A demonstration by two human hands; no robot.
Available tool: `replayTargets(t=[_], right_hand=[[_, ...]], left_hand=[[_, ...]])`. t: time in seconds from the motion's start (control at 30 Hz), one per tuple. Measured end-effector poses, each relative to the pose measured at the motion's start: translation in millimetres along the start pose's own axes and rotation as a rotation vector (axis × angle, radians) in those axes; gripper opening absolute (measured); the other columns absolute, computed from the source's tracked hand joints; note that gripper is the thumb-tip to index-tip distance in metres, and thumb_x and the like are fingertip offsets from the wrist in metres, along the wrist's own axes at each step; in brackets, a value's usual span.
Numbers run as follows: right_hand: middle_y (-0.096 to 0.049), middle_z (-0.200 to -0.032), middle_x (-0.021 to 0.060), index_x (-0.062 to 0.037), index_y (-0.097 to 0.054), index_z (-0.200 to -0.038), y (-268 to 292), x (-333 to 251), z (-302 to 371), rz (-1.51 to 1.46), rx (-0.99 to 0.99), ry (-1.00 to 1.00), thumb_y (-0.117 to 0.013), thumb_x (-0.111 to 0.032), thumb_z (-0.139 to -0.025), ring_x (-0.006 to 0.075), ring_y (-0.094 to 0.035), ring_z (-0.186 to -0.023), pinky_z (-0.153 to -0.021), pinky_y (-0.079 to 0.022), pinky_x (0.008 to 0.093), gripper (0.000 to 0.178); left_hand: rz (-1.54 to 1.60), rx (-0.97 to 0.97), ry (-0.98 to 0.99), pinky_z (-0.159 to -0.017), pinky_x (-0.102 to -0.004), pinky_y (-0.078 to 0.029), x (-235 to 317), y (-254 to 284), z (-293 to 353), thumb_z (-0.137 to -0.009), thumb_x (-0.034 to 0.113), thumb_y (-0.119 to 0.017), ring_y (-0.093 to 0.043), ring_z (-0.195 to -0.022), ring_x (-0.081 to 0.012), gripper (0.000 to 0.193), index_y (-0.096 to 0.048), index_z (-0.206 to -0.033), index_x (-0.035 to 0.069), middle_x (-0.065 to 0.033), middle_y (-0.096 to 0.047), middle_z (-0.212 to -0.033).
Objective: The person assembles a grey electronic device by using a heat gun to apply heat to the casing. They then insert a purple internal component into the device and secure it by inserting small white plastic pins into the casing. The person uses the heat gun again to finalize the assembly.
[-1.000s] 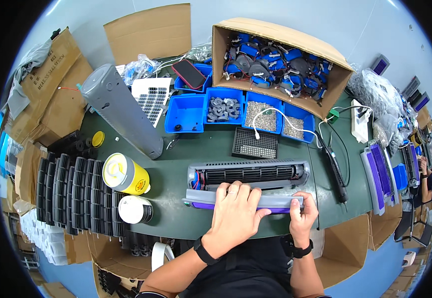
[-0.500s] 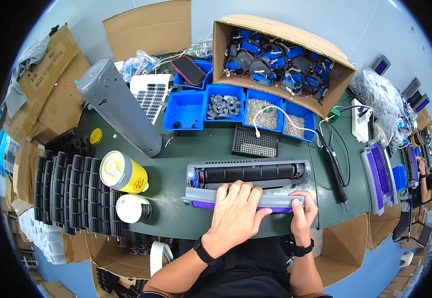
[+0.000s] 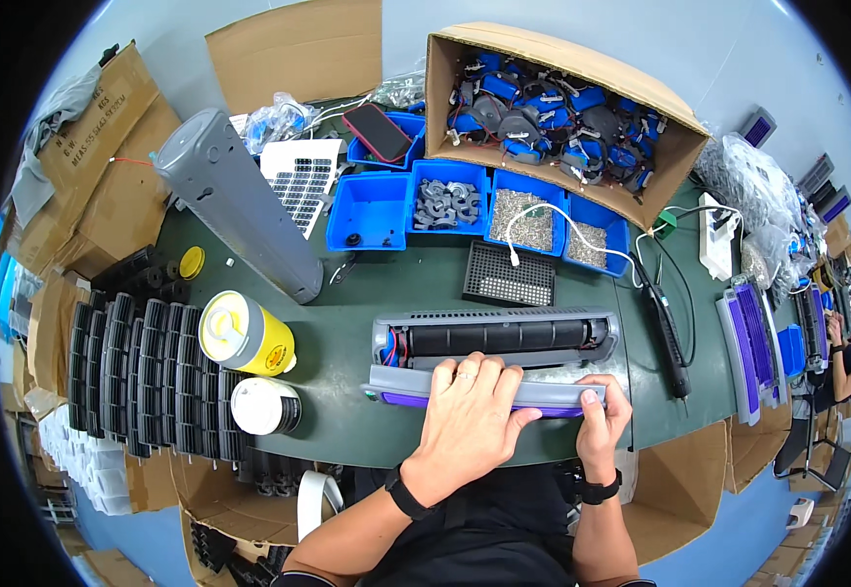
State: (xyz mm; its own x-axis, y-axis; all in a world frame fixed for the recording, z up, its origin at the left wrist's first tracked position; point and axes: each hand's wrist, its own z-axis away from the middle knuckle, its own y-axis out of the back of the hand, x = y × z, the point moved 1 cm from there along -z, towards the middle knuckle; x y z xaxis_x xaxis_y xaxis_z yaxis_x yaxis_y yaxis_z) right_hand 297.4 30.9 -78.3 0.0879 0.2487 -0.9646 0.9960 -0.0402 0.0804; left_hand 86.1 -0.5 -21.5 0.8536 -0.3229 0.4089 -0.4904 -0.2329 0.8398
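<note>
Hands: while one grey-and-purple panel (image 3: 548, 396) is clamped at its right end by the right hand (image 3: 602, 428), its middle is gripped by the left hand (image 3: 470, 416), fingers close together.
Panel: held over the green table (image 3: 337, 357), near side of one grey housing (image 3: 499, 320).
Blue bins (image 3: 367, 210): five, ranged on the far side.

Here's a lane of green tabletop (image 3: 335, 338), between the yellow canister (image 3: 277, 338) and the grey housing (image 3: 494, 318), running far until the blue bin (image 3: 369, 201) walls it off! Left, black rollers (image 3: 156, 377) block the way. Near side, left hand (image 3: 470, 416) and right hand (image 3: 602, 421) on the purple-grey cover (image 3: 401, 380) bar the approach. Right, a slim gap before the black screwdriver (image 3: 662, 338), then room toward the purple panel (image 3: 750, 342)!
</note>
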Motion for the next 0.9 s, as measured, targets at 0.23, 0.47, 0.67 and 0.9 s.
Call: replayTargets(t=[0.23,0.47,0.67,0.9], right_hand=[[-0.06,-0.083,-0.0009,0.0011,-0.067,-0.099,0.7,2.1,0.0,0.031,0.017,0.016,-0.065,-0.02,-0.1,0.0058,-0.048,-0.072,-0.064,-0.038,0.0243,0.021],[-0.062,-0.088,0.0018,0.0022,-0.067,-0.1,2.1,10.9,1.9,0.075,0.065,0.009,-0.062,-0.019,-0.099,0.01,-0.052,-0.082,-0.073,-0.04,0.0273,0.022],[-0.059,-0.088,0.0014,0.003,-0.064,-0.098,2.7,15.5,1.7,0.028,0.05,0.022,-0.065,-0.03,-0.099,0.01,-0.048,-0.082,-0.074,-0.036,0.0268,0.033],[-0.059,-0.09,0.0034,0.0035,-0.064,-0.098,3.5,14.1,-0.3,-0.014,0.048,0.01,-0.064,-0.026,-0.099,0.0106,-0.049,-0.086,-0.079,-0.036,0.0263,0.03]], left_hand=[[-0.009,-0.002,-0.001,-0.097,-0.0472,-0.039,0.3,-0.7,-0.6,-0.09,0.043,-0.076,-0.058,-0.115,-0.0317,0.05,-0.066,-0.119,0.005,-0.0107,-0.063,-0.114],[0.039,-0.033,0.02,-0.1,-0.0483,-0.039,-1.4,0.4,0.5,-0.092,0.041,-0.074,-0.057,-0.119,-0.0339,0.049,-0.064,-0.12,0.003,-0.014,-0.063,-0.118],[0.046,0.052,0.005,-0.099,-0.047,-0.04,-2.3,-4.4,5.7,-0.092,0.039,-0.073,-0.056,-0.118,-0.0335,0.047,-0.063,-0.12,0.003,-0.0146,-0.061,-0.117],[0.042,0.053,-0.001,-0.099,-0.0461,-0.04,-3.5,-5.7,5.4,-0.091,0.039,-0.074,-0.056,-0.118,-0.0338,0.049,-0.062,-0.119,0.001,-0.0153,-0.06,-0.115]])
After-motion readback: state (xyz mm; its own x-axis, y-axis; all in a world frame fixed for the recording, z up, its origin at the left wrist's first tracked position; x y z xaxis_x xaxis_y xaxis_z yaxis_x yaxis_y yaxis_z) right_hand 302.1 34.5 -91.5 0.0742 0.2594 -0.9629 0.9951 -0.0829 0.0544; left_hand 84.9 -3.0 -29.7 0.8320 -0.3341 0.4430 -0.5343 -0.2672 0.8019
